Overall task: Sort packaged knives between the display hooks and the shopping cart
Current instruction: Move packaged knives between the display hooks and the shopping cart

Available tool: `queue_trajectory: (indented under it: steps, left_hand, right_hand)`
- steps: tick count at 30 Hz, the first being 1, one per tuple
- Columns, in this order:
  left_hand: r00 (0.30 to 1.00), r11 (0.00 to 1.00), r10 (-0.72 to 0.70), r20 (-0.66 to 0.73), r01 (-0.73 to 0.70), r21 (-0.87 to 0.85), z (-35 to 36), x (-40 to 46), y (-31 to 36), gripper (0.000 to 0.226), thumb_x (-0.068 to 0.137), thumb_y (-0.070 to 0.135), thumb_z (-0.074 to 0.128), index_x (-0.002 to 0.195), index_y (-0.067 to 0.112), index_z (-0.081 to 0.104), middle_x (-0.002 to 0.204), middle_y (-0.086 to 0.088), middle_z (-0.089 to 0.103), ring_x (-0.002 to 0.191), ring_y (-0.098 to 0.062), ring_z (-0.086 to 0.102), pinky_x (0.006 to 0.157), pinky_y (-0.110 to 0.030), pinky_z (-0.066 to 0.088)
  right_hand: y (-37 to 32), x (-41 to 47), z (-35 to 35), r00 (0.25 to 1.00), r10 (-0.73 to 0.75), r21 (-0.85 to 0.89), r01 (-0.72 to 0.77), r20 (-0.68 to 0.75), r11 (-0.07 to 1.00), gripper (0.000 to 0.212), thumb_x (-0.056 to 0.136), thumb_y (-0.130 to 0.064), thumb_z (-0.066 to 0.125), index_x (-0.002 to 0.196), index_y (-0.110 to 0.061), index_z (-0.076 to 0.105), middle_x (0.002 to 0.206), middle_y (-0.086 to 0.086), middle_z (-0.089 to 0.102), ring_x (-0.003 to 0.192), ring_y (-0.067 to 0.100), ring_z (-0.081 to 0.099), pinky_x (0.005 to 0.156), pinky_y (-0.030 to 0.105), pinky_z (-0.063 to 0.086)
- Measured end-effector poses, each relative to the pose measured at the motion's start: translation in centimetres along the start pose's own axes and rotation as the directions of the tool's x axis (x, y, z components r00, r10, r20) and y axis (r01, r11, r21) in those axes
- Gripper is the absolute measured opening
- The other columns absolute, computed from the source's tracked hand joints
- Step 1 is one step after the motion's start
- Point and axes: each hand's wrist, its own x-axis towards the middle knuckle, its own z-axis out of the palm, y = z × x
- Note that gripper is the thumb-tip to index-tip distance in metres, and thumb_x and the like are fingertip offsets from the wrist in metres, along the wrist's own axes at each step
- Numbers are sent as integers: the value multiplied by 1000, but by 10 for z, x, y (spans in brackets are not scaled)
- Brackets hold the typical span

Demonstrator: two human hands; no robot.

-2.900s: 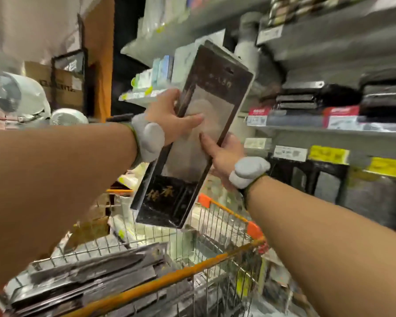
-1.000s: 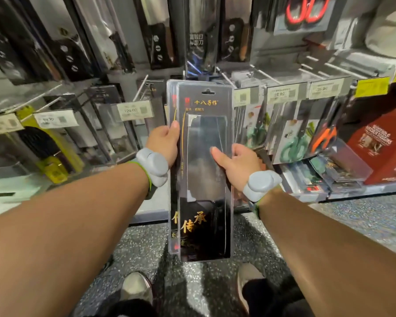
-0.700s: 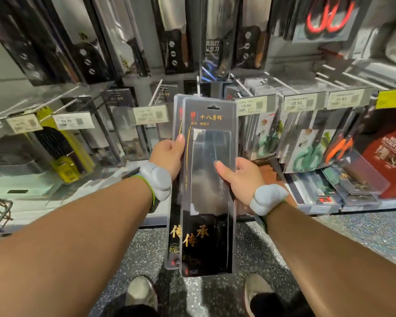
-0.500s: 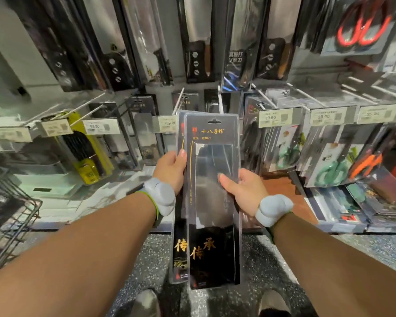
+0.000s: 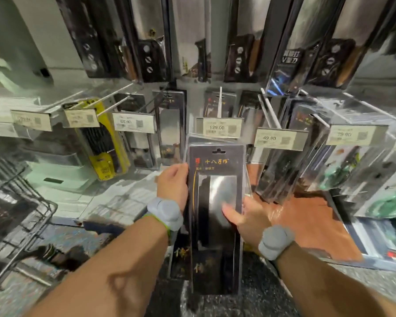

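Now brought up much closer than half a second back to the display wall [image 5: 192, 92] beyond both hands, with the shopping cart [image 5: 14, 213] off left of the left hand [image 5: 173, 184]. Held upright between the hands: stacked knife packages [image 5: 215, 216], hang slot just under the 129.00 price tag [image 5: 220, 127] and its hook [image 5: 220, 101]. Left hand curled round the left edge; right hand [image 5: 247, 219] gripping the right edge, thumb across the front. Judged ready for hanging, slot not yet threaded.
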Motion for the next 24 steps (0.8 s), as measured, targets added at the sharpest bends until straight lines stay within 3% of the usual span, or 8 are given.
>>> queue_trajectory:
  steps: [3, 6, 9, 12, 15, 17, 20, 24]
  left_hand:
    - [999, 999, -32, 6, 32, -44, 2, 10, -3, 25, 91, 28, 57, 84, 8, 71, 78, 1, 68, 70, -14, 56, 71, -29, 46]
    - [999, 999, 10, 45, -11, 40, 0, 18, -3, 29, 95, 28, 54, 84, 5, 68, 72, 0, 60, 64, -12, 49, 59, -25, 41]
    - [987, 965, 141, 82, -155, 210, -3, 28, -3, 31, 96, 23, 52, 78, 1, 62, 73, -5, 58, 67, -15, 47, 62, -26, 38]
    - [952, 905, 289, 103, -306, 297, -1, 36, 1, 13, 95, 12, 51, 93, 9, 64, 85, -9, 66, 77, -21, 57, 76, -31, 45]
    - [906, 820, 373, 198, -422, 386, 1, 38, 11, 36, 96, 10, 46, 130, 22, 53, 90, -3, 63, 82, -22, 58, 81, -33, 47]
    - [876, 767, 390, 283, -479, 427, 0, 37, 20, 53, 97, 13, 42, 146, 33, 37, 97, -4, 64, 87, -23, 59, 80, -30, 46]
    - [826, 606, 384, 413, -563, 562, -3, 43, 30, 68, 86, 25, 36, 146, 53, 19, 121, -6, 63, 105, -31, 61, 90, -40, 50]
    - [824, 533, 347, 448, -566, 629, -7, 48, 33, 79, 87, 8, 40, 146, 55, 17, 111, -9, 55, 94, -34, 58, 83, -48, 51]
  right_hand:
    - [5, 3, 0, 999, 25, -37, -23, 38, 999, 15, 86, -28, 70, 89, -14, 68, 80, -7, 69, 72, -7, 62, 63, 7, 41]
    - [4, 6, 1, 994, 79, -5, -79, 80, 997, 18, 88, -31, 67, 97, -17, 68, 89, -4, 73, 83, 5, 68, 72, 18, 50]
    - [5, 9, 4, 986, 121, 56, -128, 119, 990, 17, 90, -30, 65, 102, -17, 68, 95, -4, 74, 89, 7, 69, 78, 24, 55]
    - [4, 9, 6, 989, 119, 62, -125, 88, 990, 18, 91, -31, 64, 105, -20, 66, 96, -7, 73, 89, 6, 68, 79, 22, 55]
    - [9, 11, 5, 987, 141, 62, -146, 70, 987, 24, 89, -37, 64, 107, -22, 64, 97, -5, 72, 92, 14, 68, 84, 36, 56]
    - [8, 12, 2, 988, 148, 44, -149, 39, 988, 21, 89, -35, 62, 102, -19, 63, 94, 4, 71, 87, 19, 68, 75, 33, 57]
    - [9, 15, -4, 986, 162, 12, -161, -49, 987, 12, 91, -28, 60, 94, -17, 61, 89, 8, 67, 80, 21, 65, 67, 29, 53]
    - [11, 21, -12, 972, 187, -4, -190, -145, 982, 18, 93, -27, 54, 91, -10, 56, 79, 9, 56, 67, 19, 53, 65, 40, 48]
